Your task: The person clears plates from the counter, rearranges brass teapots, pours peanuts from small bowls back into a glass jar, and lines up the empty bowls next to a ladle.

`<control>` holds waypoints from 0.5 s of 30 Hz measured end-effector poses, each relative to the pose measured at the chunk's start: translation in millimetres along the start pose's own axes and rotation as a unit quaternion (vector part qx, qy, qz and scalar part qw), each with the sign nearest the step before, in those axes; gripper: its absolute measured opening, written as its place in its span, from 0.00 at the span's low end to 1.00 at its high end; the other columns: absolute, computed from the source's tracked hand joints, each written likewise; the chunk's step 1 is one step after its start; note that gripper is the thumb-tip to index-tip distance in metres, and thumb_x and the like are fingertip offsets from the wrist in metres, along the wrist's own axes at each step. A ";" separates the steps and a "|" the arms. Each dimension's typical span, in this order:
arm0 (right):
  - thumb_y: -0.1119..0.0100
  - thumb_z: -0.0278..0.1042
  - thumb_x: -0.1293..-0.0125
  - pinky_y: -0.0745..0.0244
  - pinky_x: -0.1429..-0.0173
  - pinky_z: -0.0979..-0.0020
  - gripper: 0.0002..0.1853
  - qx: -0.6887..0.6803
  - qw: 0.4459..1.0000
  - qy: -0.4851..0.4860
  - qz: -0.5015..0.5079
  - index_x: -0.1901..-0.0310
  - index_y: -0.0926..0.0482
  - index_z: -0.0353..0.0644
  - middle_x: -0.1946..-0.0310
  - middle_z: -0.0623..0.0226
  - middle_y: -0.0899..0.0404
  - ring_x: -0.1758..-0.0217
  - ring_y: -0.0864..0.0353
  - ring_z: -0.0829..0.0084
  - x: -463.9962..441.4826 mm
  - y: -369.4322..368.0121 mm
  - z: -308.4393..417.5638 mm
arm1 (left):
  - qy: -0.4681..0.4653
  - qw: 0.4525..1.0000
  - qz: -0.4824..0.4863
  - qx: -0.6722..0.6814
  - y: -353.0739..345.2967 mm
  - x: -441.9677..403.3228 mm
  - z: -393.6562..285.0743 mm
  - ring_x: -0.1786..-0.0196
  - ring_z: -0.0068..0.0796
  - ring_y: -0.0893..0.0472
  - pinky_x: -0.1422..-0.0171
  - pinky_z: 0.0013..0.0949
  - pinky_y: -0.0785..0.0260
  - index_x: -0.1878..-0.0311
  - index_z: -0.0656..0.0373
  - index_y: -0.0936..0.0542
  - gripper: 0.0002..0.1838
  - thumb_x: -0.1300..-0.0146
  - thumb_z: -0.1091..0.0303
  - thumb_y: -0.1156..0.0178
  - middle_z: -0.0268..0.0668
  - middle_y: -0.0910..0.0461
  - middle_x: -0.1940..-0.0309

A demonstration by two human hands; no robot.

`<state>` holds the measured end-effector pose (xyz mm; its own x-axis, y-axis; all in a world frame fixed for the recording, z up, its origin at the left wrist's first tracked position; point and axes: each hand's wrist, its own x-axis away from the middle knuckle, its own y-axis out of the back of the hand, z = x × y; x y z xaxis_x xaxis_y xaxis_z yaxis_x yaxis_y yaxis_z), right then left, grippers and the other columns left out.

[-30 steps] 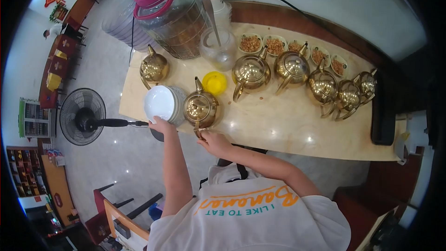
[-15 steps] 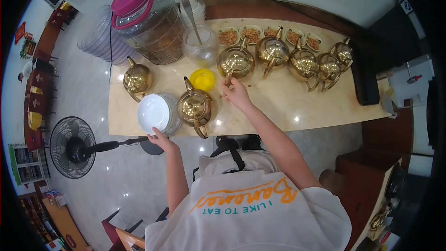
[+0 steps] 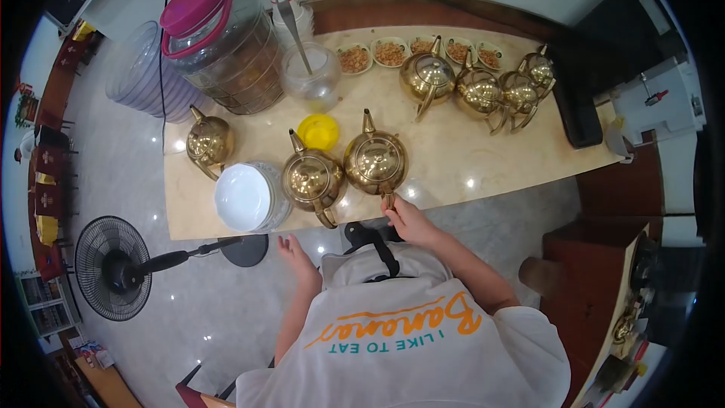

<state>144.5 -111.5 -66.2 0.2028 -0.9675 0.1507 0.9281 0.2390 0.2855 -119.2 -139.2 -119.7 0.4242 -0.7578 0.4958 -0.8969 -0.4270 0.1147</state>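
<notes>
My right hand [image 3: 408, 219] grips the handle of a gold teapot [image 3: 375, 162] near the table's front edge, its spout pointing to the back. Left of it, close by, stands another gold teapot [image 3: 313, 177]. My left hand [image 3: 299, 258] hangs in front of the table edge, fingers apart and empty, below a stack of white bowls [image 3: 244, 198]. Behind the two teapots lies a yellow dish [image 3: 318, 131]. A third gold teapot [image 3: 210, 140] stands at the table's left end.
Several gold teapots [image 3: 477, 91] and small dishes of nuts [image 3: 390, 52] are at the back right. A large jar [image 3: 234, 60], a glass bowl with tongs [image 3: 311, 79] and stacked clear tubs [image 3: 143, 75] stand back left. A fan [image 3: 113, 268] is left; a black tray [image 3: 578, 117] lies right.
My right hand has gone to a teapot from the back row and brought it to the front edge beside the other one. My left hand has come off the white bowls.
</notes>
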 end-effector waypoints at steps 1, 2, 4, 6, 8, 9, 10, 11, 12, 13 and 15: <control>0.54 0.28 0.37 0.32 0.61 0.66 0.06 0.010 1.000 0.007 -0.001 0.61 0.33 0.38 0.71 0.58 0.28 0.68 0.28 0.61 0.6 3.3 5.1 | 0.009 1.000 0.003 0.008 -3.6 -0.4 3.7 0.30 0.39 0.54 0.31 0.45 0.63 0.32 0.51 0.56 0.39 0.39 0.40 0.55 0.41 0.54 0.32; 0.53 0.28 0.38 0.32 0.62 0.66 0.06 0.020 1.000 0.014 -0.002 0.60 0.31 0.38 0.71 0.58 0.27 0.69 0.27 0.62 1.5 7.4 11.2 | 0.019 1.000 0.006 0.016 -7.5 -3.0 9.6 0.30 0.40 0.54 0.31 0.46 0.63 0.32 0.51 0.56 0.39 0.39 0.40 0.55 0.41 0.54 0.32; 0.50 0.30 0.39 0.31 0.64 0.66 0.09 0.081 0.996 -0.023 -0.035 0.58 0.29 0.37 0.70 0.57 0.26 0.72 0.27 0.62 5.0 29.6 31.5 | 0.023 0.999 0.004 0.024 -12.3 -9.2 14.9 0.32 0.42 0.52 0.31 0.46 0.62 0.33 0.51 0.54 0.38 0.39 0.41 0.55 0.41 0.53 0.32; 0.47 0.31 0.40 0.29 0.66 0.68 0.12 0.055 0.989 -0.078 -0.111 0.55 0.27 0.38 0.69 0.58 0.23 0.72 0.24 0.64 -2.8 60.5 15.4 | 0.012 1.000 -0.006 0.023 -14.1 -14.6 14.7 0.33 0.45 0.49 0.32 0.47 0.61 0.33 0.50 0.52 0.37 0.39 0.42 0.55 0.41 0.52 0.33; 0.46 0.32 0.40 0.28 0.61 0.69 0.15 0.047 0.971 -0.064 -0.227 0.51 0.27 0.40 0.62 0.59 0.22 0.65 0.22 0.67 -30.2 92.3 0.1 | 0.027 0.999 0.004 0.041 -15.1 -12.5 8.0 0.35 0.43 0.45 0.32 0.46 0.60 0.34 0.51 0.50 0.36 0.39 0.43 0.54 0.40 0.49 0.35; 0.46 0.32 0.40 0.28 0.56 0.70 0.17 0.095 0.954 -0.013 -0.283 0.49 0.28 0.42 0.57 0.59 0.23 0.57 0.22 0.69 -46.0 107.4 4.7 | 0.035 0.998 0.009 0.050 -15.3 -10.3 4.5 0.36 0.43 0.44 0.32 0.46 0.59 0.35 0.51 0.49 0.35 0.39 0.44 0.53 0.40 0.48 0.36; 0.47 0.33 0.39 0.30 0.51 0.67 0.19 0.050 0.957 -0.010 -0.287 0.46 0.31 0.44 0.50 0.61 0.27 0.49 0.27 0.68 -67.8 116.1 -12.4 | 0.054 0.997 0.028 0.056 -16.2 -8.7 2.2 0.36 0.42 0.44 0.33 0.44 0.58 0.35 0.51 0.49 0.34 0.38 0.45 0.53 0.40 0.47 0.36; 0.47 0.35 0.39 0.32 0.47 0.64 0.21 0.004 0.957 -0.007 -0.290 0.43 0.34 0.46 0.44 0.63 0.31 0.41 0.32 0.68 -87.1 121.1 -28.8 | 0.073 0.994 0.047 0.063 -17.0 -7.5 0.6 0.36 0.41 0.44 0.33 0.42 0.57 0.35 0.51 0.49 0.33 0.38 0.46 0.53 0.41 0.47 0.36; 0.48 0.37 0.37 0.34 0.45 0.64 0.20 -0.130 0.953 -0.019 -0.274 0.43 0.34 0.46 0.45 0.65 0.31 0.41 0.33 0.68 -98.7 124.2 -25.0 | 0.092 0.991 0.066 0.069 -17.0 -6.3 -0.2 0.36 0.40 0.44 0.34 0.40 0.57 0.35 0.50 0.50 0.32 0.37 0.48 0.53 0.42 0.46 0.37; 0.50 0.38 0.36 0.35 0.42 0.64 0.19 -0.262 0.931 -0.030 -0.252 0.44 0.34 0.46 0.46 0.67 0.31 0.41 0.34 0.69 -110.7 123.7 -18.7 | 0.095 0.990 0.071 0.069 -17.4 -5.0 2.1 0.38 0.39 0.42 0.35 0.40 0.55 0.36 0.49 0.49 0.31 0.38 0.49 0.52 0.41 0.45 0.38; 0.53 0.41 0.33 0.36 0.41 0.64 0.17 -0.382 0.893 -0.052 -0.233 0.45 0.34 0.47 0.49 0.70 0.31 0.43 0.34 0.71 -120.4 125.1 -15.4 | 0.101 0.989 0.081 0.072 -22.6 -1.9 7.9 0.42 0.38 0.39 0.38 0.39 0.51 0.37 0.47 0.47 0.29 0.38 0.52 0.51 0.39 0.43 0.40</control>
<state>241.0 33.6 -63.1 -0.2539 -0.9250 0.2827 0.8544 -0.3515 -0.3828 -98.8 -131.9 -130.0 0.2291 -0.7146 0.6609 -0.9183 -0.3840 -0.0969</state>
